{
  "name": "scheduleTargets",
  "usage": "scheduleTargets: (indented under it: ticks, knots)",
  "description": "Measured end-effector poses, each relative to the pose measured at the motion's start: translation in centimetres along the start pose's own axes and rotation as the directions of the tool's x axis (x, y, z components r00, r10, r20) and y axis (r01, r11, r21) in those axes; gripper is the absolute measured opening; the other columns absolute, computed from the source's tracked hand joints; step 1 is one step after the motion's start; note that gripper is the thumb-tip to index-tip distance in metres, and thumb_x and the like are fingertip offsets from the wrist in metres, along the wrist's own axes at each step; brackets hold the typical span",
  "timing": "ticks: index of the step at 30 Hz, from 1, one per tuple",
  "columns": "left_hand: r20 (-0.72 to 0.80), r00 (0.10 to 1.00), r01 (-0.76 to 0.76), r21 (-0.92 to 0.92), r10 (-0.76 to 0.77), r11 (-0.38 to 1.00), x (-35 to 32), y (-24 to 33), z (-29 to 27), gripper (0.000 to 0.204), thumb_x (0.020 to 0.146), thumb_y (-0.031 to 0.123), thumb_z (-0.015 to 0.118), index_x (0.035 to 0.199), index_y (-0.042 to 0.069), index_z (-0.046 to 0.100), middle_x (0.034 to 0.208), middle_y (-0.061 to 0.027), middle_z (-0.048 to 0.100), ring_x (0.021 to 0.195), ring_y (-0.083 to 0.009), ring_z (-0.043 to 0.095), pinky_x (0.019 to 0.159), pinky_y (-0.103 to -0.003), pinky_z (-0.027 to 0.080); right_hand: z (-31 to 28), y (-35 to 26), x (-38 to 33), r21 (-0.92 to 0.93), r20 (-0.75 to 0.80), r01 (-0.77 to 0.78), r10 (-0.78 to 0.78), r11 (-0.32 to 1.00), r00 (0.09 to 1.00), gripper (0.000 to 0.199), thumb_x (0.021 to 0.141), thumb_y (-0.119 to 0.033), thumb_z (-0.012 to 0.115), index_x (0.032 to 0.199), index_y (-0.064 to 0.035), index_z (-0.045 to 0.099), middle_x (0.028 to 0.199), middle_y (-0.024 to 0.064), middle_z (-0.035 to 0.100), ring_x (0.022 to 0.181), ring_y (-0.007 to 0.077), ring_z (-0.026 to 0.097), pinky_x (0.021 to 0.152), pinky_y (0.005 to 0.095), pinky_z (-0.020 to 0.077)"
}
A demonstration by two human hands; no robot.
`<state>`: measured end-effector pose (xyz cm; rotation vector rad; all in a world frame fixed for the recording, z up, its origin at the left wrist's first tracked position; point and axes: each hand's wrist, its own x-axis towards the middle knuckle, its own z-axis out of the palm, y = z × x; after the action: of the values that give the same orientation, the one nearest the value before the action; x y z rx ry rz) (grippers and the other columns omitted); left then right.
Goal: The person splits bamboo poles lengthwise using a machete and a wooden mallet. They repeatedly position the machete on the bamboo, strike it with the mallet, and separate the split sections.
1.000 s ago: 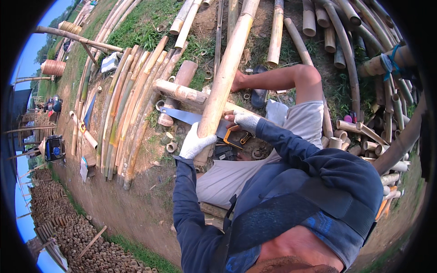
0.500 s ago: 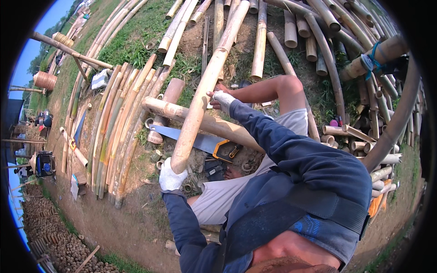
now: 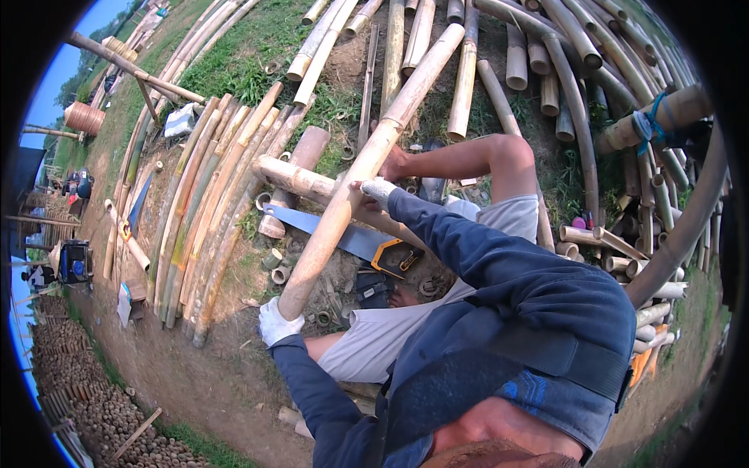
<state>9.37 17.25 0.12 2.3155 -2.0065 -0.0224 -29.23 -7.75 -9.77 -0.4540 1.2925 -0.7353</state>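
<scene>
A long pale bamboo pole [image 3: 367, 160] slants across my front, resting over a thick bamboo crosspiece [image 3: 292, 176]. My left hand [image 3: 279, 321], in a white glove, is closed round the pole's near end. Farther up, my right hand [image 3: 376, 193] grips the pole's right side; its glove leaves some fingertips bare, and part of its grasp is hidden. Beneath the pole lies a handsaw [image 3: 355, 241] with a yellow and black handle, its blade partly covered. A short thick bamboo piece [image 3: 308, 150] sits under the crosspiece.
Several bamboo poles [image 3: 204, 207] lie side by side on the left, with a second saw [image 3: 139, 204] beyond them. More cut bamboo [image 3: 516, 61] is piled at the far side and right. Bamboo offcuts [image 3: 279, 274] and a black sandal [image 3: 373, 287] lie near my legs.
The bamboo pole has slid toward me and to the lower left, with both hands still on it. The whole view has shifted slightly.
</scene>
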Motion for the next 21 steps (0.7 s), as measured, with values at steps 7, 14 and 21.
scheduleTargets:
  ticks: [7, 14, 21]
  knots:
    - [0.137, 0.979, 0.148, 0.025, -0.15, 0.989, 0.3, 1.7, -1.4, 0.074, 0.065, 0.035, 0.091, 0.132, 0.018, 0.065, 0.121, -0.0154, 0.069, 0.115, -0.0395, 0.068, 0.101, -0.052, 0.056, -0.7, 1.1, -0.1, 0.151, 0.1, -0.004, -0.011, 0.989, 0.995, 0.042, 0.096, -0.037, 0.082, 0.124, -0.0167, 0.058, 0.071, -0.0047, 0.051, 0.05, 0.0073, 0.041, 0.043, 0.0269, 0.0331]
    - [0.233, 0.944, 0.227, 0.05, -0.232, 0.973, 1.0, 3.4, -3.4, 0.067, 0.066, 0.034, 0.091, 0.127, 0.016, 0.069, 0.121, -0.0169, 0.076, 0.116, -0.0385, 0.072, 0.103, -0.051, 0.057, -0.4, 0.6, 0.9, 0.067, 0.016, -0.047, 0.046, 0.997, 0.999, 0.066, 0.083, -0.055, 0.092, 0.127, -0.0151, 0.063, 0.099, 0.0038, 0.063, 0.084, 0.0176, 0.056, 0.073, 0.0346, 0.0508]
    - [0.192, 0.965, 0.175, 0.037, -0.179, 0.984, 0.9, 2.9, -2.9, 0.06, 0.065, 0.033, 0.091, 0.118, 0.015, 0.07, 0.111, -0.0164, 0.077, 0.106, -0.0397, 0.073, 0.097, -0.052, 0.059, -0.2, 1.1, 1.7, 0.17, 0.044, -0.061, 0.054, 0.984, 0.998, 0.072, 0.082, -0.05, 0.09, 0.138, -0.0172, 0.059, 0.112, 0.0062, 0.063, 0.097, 0.0198, 0.056, 0.08, 0.0342, 0.0496]
